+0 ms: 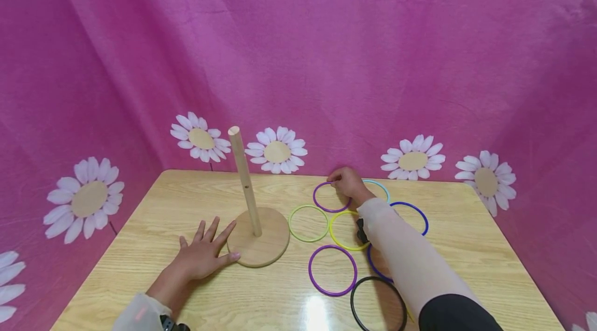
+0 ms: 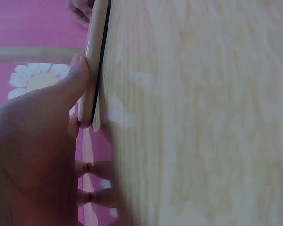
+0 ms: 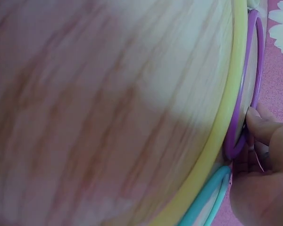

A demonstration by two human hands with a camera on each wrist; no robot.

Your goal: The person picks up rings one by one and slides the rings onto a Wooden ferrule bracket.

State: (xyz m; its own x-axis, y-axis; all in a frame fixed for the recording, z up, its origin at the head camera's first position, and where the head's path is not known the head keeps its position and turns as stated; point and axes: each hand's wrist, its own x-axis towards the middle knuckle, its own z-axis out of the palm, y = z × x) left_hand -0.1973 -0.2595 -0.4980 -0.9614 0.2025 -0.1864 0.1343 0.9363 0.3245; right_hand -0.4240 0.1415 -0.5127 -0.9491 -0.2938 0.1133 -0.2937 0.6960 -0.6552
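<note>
At the far side of the table, my right hand (image 1: 351, 186) pinches the rim of a purple ring (image 1: 314, 197) that lies on the wood. The right wrist view shows the thumb and fingers of that hand (image 3: 269, 174) at the edge of this purple ring (image 3: 260, 56). My left hand (image 1: 200, 257) lies spread beside a round wooden base (image 1: 272, 250), its thumb and index finger touching the rim. From the base rises a bare wooden peg (image 1: 244, 181). In the left wrist view the thumb of the left hand (image 2: 33, 127) rests against the base's edge (image 2: 98, 52).
Right of the base lie a light green ring (image 1: 289, 223), a yellow ring (image 1: 330, 230), a second purple ring (image 1: 310, 269) and a black ring (image 1: 352, 302). Blue rings (image 1: 426, 219) and a light blue ring (image 1: 386, 190) are partly behind my right arm. A pink curtain (image 1: 326, 61) borders the table (image 1: 466, 248).
</note>
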